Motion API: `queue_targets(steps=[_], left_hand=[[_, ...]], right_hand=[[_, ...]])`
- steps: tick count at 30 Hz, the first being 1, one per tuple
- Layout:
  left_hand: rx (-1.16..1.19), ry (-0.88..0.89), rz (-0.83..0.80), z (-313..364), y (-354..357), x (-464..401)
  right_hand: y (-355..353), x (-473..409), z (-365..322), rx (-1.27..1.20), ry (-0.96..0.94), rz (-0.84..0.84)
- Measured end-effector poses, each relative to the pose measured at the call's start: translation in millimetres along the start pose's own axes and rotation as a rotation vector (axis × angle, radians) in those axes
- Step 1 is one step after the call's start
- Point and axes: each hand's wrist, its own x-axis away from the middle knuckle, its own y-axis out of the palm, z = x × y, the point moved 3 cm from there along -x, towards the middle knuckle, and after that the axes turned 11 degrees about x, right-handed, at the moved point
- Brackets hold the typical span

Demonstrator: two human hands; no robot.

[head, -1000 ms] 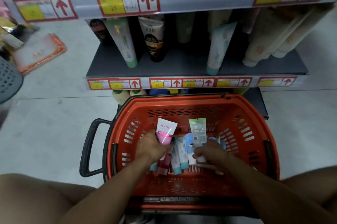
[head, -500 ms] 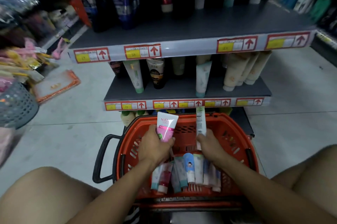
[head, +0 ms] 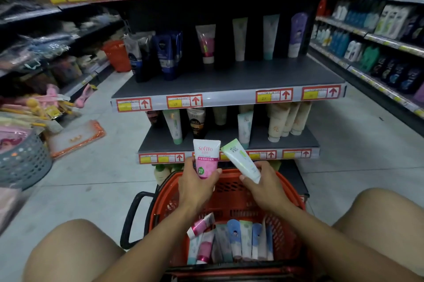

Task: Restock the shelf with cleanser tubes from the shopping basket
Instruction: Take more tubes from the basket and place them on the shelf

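Crouching before the shelf (head: 229, 79), the person held a pink tube (head: 205, 159) in the left grip (head: 195, 186) and a green tube (head: 242, 161) in the right grip (head: 267, 186), above the basket (head: 291, 219). Tubes judged light, soft; best gripped mid-body.

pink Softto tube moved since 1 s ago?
Yes. The left hand has lifted the pink Softto tube up out of the orange basket, above its rim.
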Motion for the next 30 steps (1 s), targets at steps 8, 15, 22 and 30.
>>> queue_targets(steps=[8,15,22,30], left_hand=[[0.112,0.002,0.001,36,-5,-1],[0.052,0.106,0.035,66,-14,1],[-0.048,0.217,0.144,92,-25,6],[-0.085,0.292,0.212,100,-25,-7]], right_hand=[[-19,6,-36,-0.176,-0.024,0.037],[-37,0,-55,-0.313,-0.058,0.136],[-58,-5,-66,-0.270,-0.096,0.179],[-70,-17,-78,-0.283,-0.089,0.174]])
